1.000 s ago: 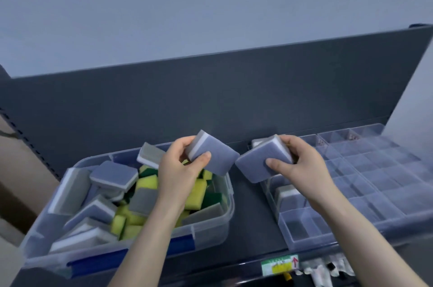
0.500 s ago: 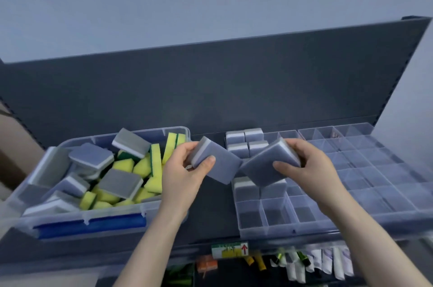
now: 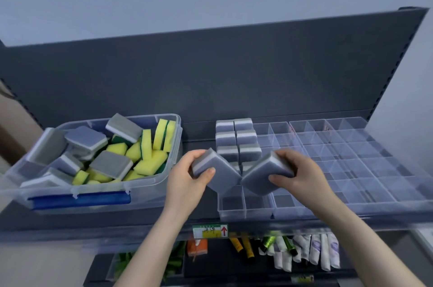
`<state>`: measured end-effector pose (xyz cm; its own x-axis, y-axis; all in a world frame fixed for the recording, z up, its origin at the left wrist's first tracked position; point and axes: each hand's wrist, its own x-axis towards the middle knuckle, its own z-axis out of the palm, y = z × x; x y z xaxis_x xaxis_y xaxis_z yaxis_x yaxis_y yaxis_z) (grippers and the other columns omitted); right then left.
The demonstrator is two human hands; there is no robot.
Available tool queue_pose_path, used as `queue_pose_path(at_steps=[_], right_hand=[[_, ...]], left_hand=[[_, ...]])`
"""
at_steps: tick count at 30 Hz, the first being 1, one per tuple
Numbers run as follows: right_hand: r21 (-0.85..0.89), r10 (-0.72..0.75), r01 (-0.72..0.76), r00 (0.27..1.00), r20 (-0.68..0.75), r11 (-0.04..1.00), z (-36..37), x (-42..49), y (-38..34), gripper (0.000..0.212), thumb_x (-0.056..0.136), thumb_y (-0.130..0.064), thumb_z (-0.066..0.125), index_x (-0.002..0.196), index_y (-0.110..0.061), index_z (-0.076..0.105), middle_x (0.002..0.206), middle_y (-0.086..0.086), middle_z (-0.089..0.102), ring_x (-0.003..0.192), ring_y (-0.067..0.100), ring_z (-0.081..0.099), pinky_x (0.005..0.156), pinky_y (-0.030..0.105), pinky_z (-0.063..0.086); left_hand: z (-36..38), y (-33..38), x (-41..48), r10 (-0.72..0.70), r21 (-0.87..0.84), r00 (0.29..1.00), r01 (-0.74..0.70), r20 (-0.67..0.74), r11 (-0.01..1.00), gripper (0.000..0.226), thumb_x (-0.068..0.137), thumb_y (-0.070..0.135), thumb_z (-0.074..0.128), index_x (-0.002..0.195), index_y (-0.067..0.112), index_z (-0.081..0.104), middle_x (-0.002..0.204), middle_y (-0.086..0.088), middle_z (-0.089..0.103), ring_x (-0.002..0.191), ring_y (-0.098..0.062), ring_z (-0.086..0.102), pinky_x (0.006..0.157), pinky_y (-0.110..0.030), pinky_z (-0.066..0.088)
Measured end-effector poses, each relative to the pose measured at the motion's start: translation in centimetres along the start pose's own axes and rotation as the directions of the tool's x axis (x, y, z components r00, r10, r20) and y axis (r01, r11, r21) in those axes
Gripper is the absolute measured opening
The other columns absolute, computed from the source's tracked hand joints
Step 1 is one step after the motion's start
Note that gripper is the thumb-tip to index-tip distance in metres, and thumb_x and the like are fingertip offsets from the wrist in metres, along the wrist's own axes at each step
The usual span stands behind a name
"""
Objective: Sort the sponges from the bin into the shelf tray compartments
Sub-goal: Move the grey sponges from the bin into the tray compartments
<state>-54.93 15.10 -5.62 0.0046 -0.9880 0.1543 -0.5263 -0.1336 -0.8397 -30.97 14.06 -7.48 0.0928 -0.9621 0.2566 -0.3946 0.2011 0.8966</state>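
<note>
**Both hands grip grey sponges over the tray**

Left hand (image 3: 187, 181) is curled round the left sponge (image 3: 218, 175), a grey block with a white layer, thumb on its near face and fingers over its far edge. Right hand (image 3: 298, 175) grips the right sponge (image 3: 264, 174) of the same kind in the same way, thumb in front and fingers wrapped behind. Both sponges are tilted like diamonds, and their inner corners meet (touching or just apart, I cannot tell which).

They hang above the left end of the clear shelf tray (image 3: 351, 169), over its near rows. Just behind them, the stored sponges (image 3: 236, 141) stand on edge in the tray's two leftmost columns, grey and white, packed side by side back to the far wall.

To the left, apart from the tray, sits the clear bin (image 3: 150, 184) with a blue handle. It holds a loose heap of grey sponges (image 3: 110, 164) and yellow sponges (image 3: 145, 160) backed in green. Bin and tray both rest on the dark shelf (image 3: 199, 143), which has a tall dark back panel (image 3: 210, 75). A green and yellow label (image 3: 210, 231) with a red arrow is fixed to the shelf's front edge, and white tubes (image 3: 311, 254) lie on the level below.
</note>
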Motion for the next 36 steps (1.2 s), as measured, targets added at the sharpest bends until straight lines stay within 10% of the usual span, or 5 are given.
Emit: queue_pose_path(at_steps=[9, 23, 36], right_hand=[[-0.14, 0.011, 0.001, 0.997, 0.082, 0.99, 0.9, -0.2, 2.2, 0.043, 0.076, -0.008, 0.073, 0.112, -0.025, 0.058, 0.093, -0.016, 0.061, 0.083, -0.001, 0.056, 0.062, 0.005, 0.038], [-0.347, 0.013, 0.058, 0.98, 0.2, 0.936, 1.1, -0.4, 1.5, 0.048, 0.08, -0.01, 0.07, 0.124, -0.023, 0.056, 0.108, -0.01, 0.061, 0.102, 0.015, 0.057, 0.084, 0.025, 0.045], [-0.427, 0.046, 0.097, 0.949, 0.313, 0.899, 1.6, 0.5, 1.8, 0.041, 0.08, -0.011, 0.069, 0.117, -0.024, 0.058, 0.109, -0.005, 0.066, 0.1, 0.018, 0.059, 0.073, 0.024, 0.041]], left_hand=[[1.2, -0.9, -0.8, 0.014, 0.14, 0.996, -0.026, 0.089, 0.99, 0.039, 0.082, 0.011, 0.072, 0.109, 0.034, 0.056, 0.103, 0.019, 0.062, 0.096, 0.002, 0.057, 0.072, -0.006, 0.043], [1.6, -0.8, -0.9, 0.045, 0.344, 0.969, -0.13, 0.243, 0.93, 0.037, 0.082, 0.017, 0.073, 0.116, 0.029, 0.063, 0.106, 0.021, 0.056, 0.096, 0.003, 0.051, 0.075, 0.001, 0.034], [2.5, -1.0, -0.6, -0.027, 0.443, 0.934, -0.143, 0.356, 0.885, 0.029, 0.084, 0.02, 0.07, 0.111, 0.03, 0.064, 0.108, 0.016, 0.058, 0.099, -0.005, 0.054, 0.08, -0.017, 0.039]])
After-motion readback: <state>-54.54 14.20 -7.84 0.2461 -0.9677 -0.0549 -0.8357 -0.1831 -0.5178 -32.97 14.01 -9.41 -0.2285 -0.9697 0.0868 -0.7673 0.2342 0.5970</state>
